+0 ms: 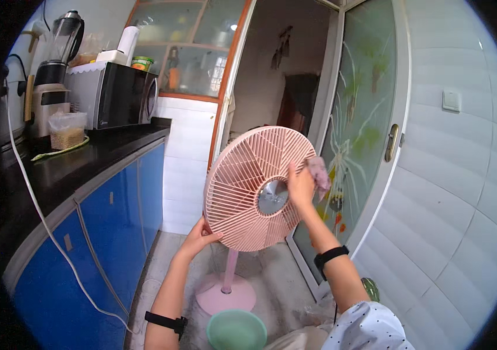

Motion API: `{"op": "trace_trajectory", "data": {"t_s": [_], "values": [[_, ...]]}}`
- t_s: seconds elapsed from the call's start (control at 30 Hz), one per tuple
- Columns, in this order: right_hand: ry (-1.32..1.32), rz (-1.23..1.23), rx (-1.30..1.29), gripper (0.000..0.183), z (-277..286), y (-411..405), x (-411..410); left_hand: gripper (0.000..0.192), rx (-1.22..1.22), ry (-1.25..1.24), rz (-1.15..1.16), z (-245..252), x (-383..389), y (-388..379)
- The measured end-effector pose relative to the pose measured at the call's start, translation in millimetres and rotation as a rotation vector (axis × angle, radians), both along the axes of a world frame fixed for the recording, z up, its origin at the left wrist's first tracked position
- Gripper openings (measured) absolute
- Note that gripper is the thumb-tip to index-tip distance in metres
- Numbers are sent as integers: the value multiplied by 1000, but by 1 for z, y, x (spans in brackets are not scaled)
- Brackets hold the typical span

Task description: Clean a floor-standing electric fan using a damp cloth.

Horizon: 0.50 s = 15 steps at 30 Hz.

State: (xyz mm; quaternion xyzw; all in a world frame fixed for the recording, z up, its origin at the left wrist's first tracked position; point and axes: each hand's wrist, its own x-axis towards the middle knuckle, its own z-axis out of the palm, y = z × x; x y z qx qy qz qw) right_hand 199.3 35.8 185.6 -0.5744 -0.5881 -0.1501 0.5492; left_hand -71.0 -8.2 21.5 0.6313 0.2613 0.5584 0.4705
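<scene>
A pink pedestal fan (239, 183) stands upright before me, its round slatted grille facing me with a silvery disc at the centre. My left hand (196, 239) grips the grille's lower left rim, thumb on the front. At the grille's right side, my right hand (301, 186) holds a crumpled mauve cloth (318, 174), with its fingers against the slats. The fan's pole (231, 267) runs down to a round pink base (226, 294) on the floor. Just in front of the base sits a pale green plastic basin (236, 330).
Left, a black counter (112, 144) over blue cabinets (112, 218) bears a microwave (117, 94) and a blender (58, 57). A white cable (40, 214) hangs down its front. A glass door (358, 109) stands at right by a tiled wall. A striped green melon (370, 288) lies low right.
</scene>
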Motion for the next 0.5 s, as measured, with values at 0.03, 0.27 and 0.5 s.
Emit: {"op": "trace_trajectory", "data": {"t_s": [0.03, 0.27, 0.5], "values": [[-92, -24, 55, 72, -14, 4, -1, 61, 2, -11, -6, 5, 5, 3], [-148, 179, 258, 57, -68, -25, -14, 40, -11, -94, -31, 3, 0, 1], [896, 1106, 54, 29, -113, -74, 15, 31, -239, 89, -5, -50, -33, -4]]}}
